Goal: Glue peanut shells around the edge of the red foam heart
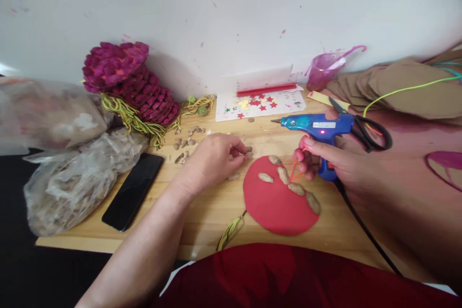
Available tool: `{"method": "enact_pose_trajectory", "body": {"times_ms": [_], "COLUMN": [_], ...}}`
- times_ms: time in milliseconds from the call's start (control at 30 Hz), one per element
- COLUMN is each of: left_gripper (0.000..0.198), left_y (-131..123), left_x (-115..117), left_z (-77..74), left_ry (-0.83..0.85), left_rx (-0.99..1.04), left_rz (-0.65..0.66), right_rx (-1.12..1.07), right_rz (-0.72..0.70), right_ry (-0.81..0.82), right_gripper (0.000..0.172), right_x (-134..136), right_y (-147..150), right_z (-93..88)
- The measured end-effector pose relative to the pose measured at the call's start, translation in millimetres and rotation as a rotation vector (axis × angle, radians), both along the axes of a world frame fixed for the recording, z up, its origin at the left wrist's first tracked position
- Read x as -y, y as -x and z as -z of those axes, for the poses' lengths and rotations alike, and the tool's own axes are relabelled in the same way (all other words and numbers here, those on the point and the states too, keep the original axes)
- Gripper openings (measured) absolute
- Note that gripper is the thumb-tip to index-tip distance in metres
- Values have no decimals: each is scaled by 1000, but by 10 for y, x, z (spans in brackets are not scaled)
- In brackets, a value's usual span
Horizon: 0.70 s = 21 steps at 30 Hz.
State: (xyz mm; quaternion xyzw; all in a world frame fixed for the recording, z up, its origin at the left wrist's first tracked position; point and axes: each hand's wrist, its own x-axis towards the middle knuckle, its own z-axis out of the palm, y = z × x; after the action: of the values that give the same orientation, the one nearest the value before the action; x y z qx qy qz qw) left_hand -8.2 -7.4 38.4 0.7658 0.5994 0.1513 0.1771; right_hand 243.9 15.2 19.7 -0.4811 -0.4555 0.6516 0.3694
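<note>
My right hand (325,156) is wrapped round a blue glue gun (327,127) whose nozzle points left and whose small light glows. An orange cord loop (296,171) hangs at its fingertips over a red round card (277,207). Several peanut shells (266,178) lie on that card, mostly along its upper and right part. Left of the card, the thumb and forefinger of my left hand (220,156) close on a peanut shell (249,149). A yellow-green tassel (231,232) hangs from the card's lower left edge.
Loose shells (184,143), a black phone (133,192) and plastic bags (83,183) lie left. Behind stand stacked magenta pieces (133,82) and star stickers on paper (224,114). Scissors (371,134), a magenta-stained cup (321,70) and cardboard rounds (407,86) are right.
</note>
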Motion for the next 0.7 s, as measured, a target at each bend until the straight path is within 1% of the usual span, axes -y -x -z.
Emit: {"method": "enact_pose_trajectory", "body": {"times_ms": [100, 233, 433, 700], "left_gripper": [12, 14, 13, 11], "left_y": [-108, -199, -228, -256], "left_x": [8, 15, 15, 18], "left_z": [76, 130, 128, 121], "left_ry": [-63, -78, -61, -51], "left_rx": [34, -5, -20, -6], "left_rz": [68, 83, 78, 91], "right_rx": [-25, -51, -64, -25], "right_rz": [-10, -25, -44, -9], "right_ry": [23, 36, 41, 69], "right_gripper": [28, 28, 29, 30], "right_x": [15, 9, -12, 22], "right_y": [-1, -14, -21, 0], "right_z": [21, 45, 65, -16]}}
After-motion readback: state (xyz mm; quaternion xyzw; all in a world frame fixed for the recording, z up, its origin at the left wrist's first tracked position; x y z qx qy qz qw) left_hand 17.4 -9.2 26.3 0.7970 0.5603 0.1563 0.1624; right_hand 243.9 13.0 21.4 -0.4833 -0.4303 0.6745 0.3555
